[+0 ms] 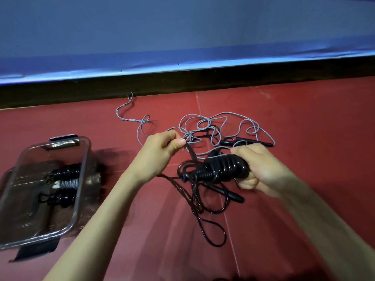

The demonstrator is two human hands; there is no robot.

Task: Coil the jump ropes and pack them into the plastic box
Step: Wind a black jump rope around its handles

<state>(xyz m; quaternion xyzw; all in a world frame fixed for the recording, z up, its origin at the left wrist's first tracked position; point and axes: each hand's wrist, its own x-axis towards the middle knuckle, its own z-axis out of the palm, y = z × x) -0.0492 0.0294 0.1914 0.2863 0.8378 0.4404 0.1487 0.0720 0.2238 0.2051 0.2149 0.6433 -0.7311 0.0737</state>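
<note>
A dark red matte floor (294, 118), crossed by thin pale seam lines (199, 110), is seen throughout the lower view. A black band of skirting (182, 82) is set along its far edge. Above it, a blue padded wall surface (182, 27) is observed, creased along its lower border.

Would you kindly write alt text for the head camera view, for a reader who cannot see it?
A person's right hand grips a half-coiled black jump rope while the left hand pinches its loose strand above a red floor. A grey rope lies tangled behind, and a clear plastic box at left holds three coiled ropes.
</note>
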